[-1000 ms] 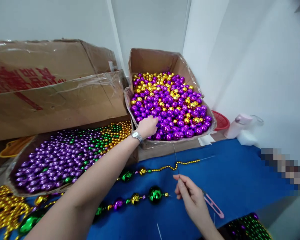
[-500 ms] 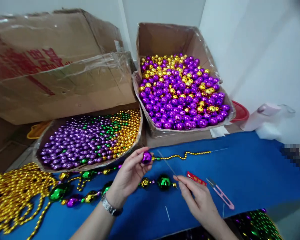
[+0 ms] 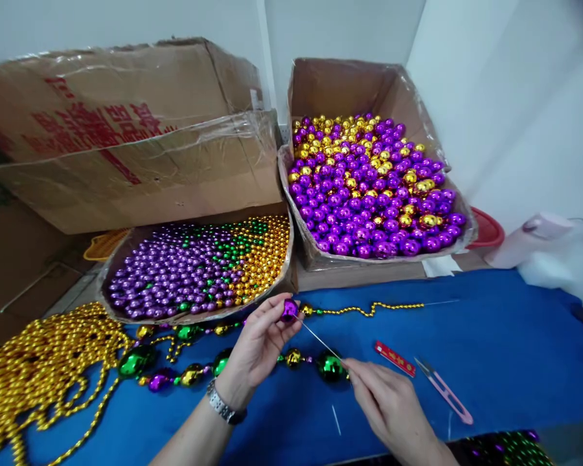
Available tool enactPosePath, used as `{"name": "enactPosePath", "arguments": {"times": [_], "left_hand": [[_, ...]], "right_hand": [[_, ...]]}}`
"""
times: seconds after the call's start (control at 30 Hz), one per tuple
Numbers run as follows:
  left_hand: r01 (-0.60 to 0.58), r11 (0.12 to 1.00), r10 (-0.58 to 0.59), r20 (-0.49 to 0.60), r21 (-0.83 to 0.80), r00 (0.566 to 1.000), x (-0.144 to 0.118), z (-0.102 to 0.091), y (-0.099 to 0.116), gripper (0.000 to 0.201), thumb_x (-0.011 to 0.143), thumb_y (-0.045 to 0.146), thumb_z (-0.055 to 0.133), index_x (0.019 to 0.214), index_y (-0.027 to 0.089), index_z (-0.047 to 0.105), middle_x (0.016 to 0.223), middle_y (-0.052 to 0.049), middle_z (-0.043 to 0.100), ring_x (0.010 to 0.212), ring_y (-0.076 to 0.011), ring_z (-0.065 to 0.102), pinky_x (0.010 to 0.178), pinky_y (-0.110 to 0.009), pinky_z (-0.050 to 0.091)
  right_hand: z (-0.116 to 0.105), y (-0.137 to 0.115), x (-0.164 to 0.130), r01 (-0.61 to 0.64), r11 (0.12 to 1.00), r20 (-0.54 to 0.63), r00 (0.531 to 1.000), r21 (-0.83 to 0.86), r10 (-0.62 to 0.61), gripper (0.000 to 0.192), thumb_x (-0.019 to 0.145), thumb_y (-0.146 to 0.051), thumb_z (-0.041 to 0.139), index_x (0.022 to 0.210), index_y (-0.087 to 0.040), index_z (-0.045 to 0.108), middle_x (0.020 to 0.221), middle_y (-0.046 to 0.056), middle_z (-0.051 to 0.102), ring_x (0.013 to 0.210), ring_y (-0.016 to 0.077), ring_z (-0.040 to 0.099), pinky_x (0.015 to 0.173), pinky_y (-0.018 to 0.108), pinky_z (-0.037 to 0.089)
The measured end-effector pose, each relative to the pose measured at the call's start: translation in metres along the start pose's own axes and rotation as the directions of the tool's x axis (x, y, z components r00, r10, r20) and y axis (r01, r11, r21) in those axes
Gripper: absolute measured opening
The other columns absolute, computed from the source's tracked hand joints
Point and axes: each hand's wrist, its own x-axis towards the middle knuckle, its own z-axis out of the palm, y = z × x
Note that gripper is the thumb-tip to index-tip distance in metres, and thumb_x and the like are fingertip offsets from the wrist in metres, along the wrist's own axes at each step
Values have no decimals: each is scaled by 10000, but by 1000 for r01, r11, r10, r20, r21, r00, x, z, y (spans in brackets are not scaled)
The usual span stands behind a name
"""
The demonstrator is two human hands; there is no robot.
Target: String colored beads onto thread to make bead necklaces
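a second ago the left hand [image 3: 260,343] was reaching far up into the tall box of balls [image 3: 350,84]; now it is down over the blue cloth [image 3: 490,362] with one purple ball [image 3: 289,309] pinched between its thumb and fingers. half a second ago the thin needle [image 3: 320,339] sat a little way from that ball, and now its tip is right at the ball, so the ball looks about ready to go on the string. far to the left of the purple ball lies one big heap of gold bead chains [image 3: 34,369]. up and left of the ball is one big closed brown box [image 3: 126,136], and under it one flat box of small beads [image 3: 194,268] in purple, green and gold. just below the ball is one string with big beads [image 3: 184,372]; i count about three green ones on it, but the hand hides some. the right hand [image 3: 393,404], down and right of the ball, pinches the needle's back end with its fingers pressed together. right of the ball runs one thin gold chain [image 3: 369,309]. further right lie one red strip [image 3: 394,359] and one pink snip tool [image 3: 445,391]. up and right of the ball is the tall box, far too full to count.
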Motion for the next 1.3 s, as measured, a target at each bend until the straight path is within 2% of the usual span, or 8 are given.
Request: {"name": "enactPosePath", "arguments": {"times": [0.23, 0.4, 0.53, 0.67, 0.83, 1.07, 1.2, 1.3], "left_hand": [[-24, 999, 24, -7, 27, 1000, -3, 4, 2, 267, 775, 177, 675, 1033, 132, 622, 956, -79, 662, 871, -207, 661, 772, -302, 555], [-50, 997, 49, 14, 61, 999, -2, 4, 0, 263, 780, 191, 671, 1033, 142, 616, 949, -68, 652, 843, -179, 652, 785, -309, 545], [-126, 967, 117, 53, 221, 992, -5, 5, -9, 280, 783, 211, 677, 1045, 156, 598, 948, -63, 635, 856, -170, 623, 789, -326, 536], [-198, 915, 177, 93, 352, 980, -11, 10, -21, 403, 731, 197, 730, 1097, 176, 560, 1015, -68, 613, 901, -163, 588, 775, -291, 528], [-154, 942, 137, 77, 298, 988, -13, 12, -25, 551, 744, 205, 721, 1218, 207, 443, 1084, -80, 583, 908, -160, 581, 786, -311, 518], [-161, 920, 123, 125, 358, 984, -15, 14, -27, 527, 732, 192, 732, 1193, 185, 477, 1094, -86, 590, 946, -160, 571, 826, -287, 492], [-199, 878, 95, 248, 436, 964, -17, 14, -19, 542, 768, 208, 698, 1252, 211, 454, 1215, -103, 556, 1050, -196, 549, 866, -313, 485], [-293, 817, 166, 283, 497, 945, -16, 11, -1, 491, 817, 249, 642, 1270, 219, 455, 1268, -106, 539, 1104, -220, 539, 890, -340, 482]], "right_hand": [[-3, -2, 1, -3, 999, 17, 1000, -33, 4, 269, 928, -137, 422, 1142, -217, 563, 829, 36, 674, 736, 170, 658, 693, 280, 526], [-6, -2, -1, 0, 997, 31, 1000, -72, 2, 277, 931, -148, 422, 1154, -208, 575, 868, 45, 690, 794, 177, 666, 751, 286, 524], [-4, -5, 2, 4, 992, 1, 1000, -123, -4, 268, 925, -145, 436, 1140, -192, 588, 938, 60, 703, 797, 177, 671, 756, 288, 525], [1, -8, 8, -3, 989, -15, 1000, -147, 1, 265, 925, -137, 421, 1118, -171, 600, 934, 74, 707, 802, 187, 674, 744, 294, 527], [3, -9, 11, -32, 997, -1, 999, -69, 32, 249, 933, -156, 425, 1102, -191, 604, 990, 67, 703, 857, 182, 673, 786, 282, 527], [6, -10, 15, -37, 998, -16, 999, -57, 36, 243, 936, -157, 424, 1099, -188, 602, 1001, 71, 699, 883, 189, 666, 808, 297, 520], [4, -8, 18, -40, 999, -44, 998, -32, 38, 248, 935, -157, 431, 1121, -183, 592, 1003, 67, 696, 861, 181, 665, 796, 295, 520], [0, -5, 17, -39, 999, -133, 991, -22, 36, 215, 928, -167, 456, 1089, -179, 597, 958, 63, 703, 819, 176, 671, 743, 278, 525]]}}
